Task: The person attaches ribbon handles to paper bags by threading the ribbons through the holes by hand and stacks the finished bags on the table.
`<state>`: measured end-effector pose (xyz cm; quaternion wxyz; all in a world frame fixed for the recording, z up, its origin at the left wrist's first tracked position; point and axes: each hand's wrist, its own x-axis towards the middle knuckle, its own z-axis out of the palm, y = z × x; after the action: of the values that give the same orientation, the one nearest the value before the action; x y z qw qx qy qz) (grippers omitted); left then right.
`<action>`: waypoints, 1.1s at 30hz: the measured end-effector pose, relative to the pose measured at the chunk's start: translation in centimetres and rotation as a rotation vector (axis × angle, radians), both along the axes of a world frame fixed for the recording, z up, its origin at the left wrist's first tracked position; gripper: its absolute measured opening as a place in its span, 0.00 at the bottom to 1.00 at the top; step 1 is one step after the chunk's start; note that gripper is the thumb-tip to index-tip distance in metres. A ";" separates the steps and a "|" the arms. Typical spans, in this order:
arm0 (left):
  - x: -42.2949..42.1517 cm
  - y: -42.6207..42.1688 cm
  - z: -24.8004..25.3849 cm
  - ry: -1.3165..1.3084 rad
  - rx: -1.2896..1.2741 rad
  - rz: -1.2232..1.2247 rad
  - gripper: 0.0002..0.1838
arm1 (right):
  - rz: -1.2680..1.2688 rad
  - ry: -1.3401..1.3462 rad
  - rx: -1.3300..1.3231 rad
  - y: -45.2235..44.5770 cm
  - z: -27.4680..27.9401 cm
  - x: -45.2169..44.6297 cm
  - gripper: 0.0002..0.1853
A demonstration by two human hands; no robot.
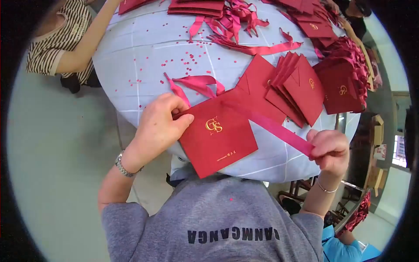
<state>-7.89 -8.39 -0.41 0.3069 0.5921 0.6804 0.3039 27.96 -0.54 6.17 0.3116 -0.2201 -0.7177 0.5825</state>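
A red paper gift bag [218,139] with a gold logo lies flat at the table's near edge. My left hand [162,118] pinches its upper left corner, thumb on the front. From the bag's top edge a pink ribbon [279,131] runs taut to the right. Its far end is gripped in the closed fingers of my right hand [329,150]. Another loop of ribbon [198,84] sticks out behind the bag, close to my left fingers. Just beyond lie more red bags [301,87], fanned over one another.
On the pale checked tablecloth [144,39] lie scattered red paper dots [190,61] and a heap of loose ribbons [235,22]. Finished-looking bags with ribbons [342,83] are stacked at right. A person in a striped top [61,39] reaches in at upper left; others work at upper right.
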 end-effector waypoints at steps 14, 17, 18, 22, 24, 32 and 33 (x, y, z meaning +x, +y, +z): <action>-1.9 0.8 1.0 -0.130 -0.226 -0.128 0.11 | -0.348 0.039 0.467 -1.2 1.5 -5.0 0.21; -1.7 0.8 1.5 -0.103 -0.269 -0.151 0.11 | -0.417 -0.019 0.536 -2.5 1.8 -8.1 0.20; -1.7 0.9 1.5 -0.095 -0.290 -0.159 0.11 | -0.410 -0.046 0.546 -2.5 1.9 -8.6 0.20; -1.6 1.1 2.0 -0.111 -0.354 -0.180 0.11 | -0.071 -0.282 0.635 -3.0 2.3 -11.6 0.17; -1.6 1.2 1.9 -0.122 -0.361 -0.179 0.11 | 0.031 -0.386 0.845 -3.0 0.5 -13.5 0.16; -1.2 0.7 0.3 -0.169 -0.196 -0.232 0.09 | 0.289 -0.272 0.664 -5.1 -4.0 -15.7 0.17; -1.2 0.7 0.4 -0.204 -0.217 -0.227 0.08 | 0.326 -0.246 0.534 -5.1 -4.4 -15.7 0.15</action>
<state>-9.10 -7.70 -0.02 0.4686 0.5945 0.6035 0.2505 12.30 -5.61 1.75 0.1721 -0.0816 -0.9030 0.3850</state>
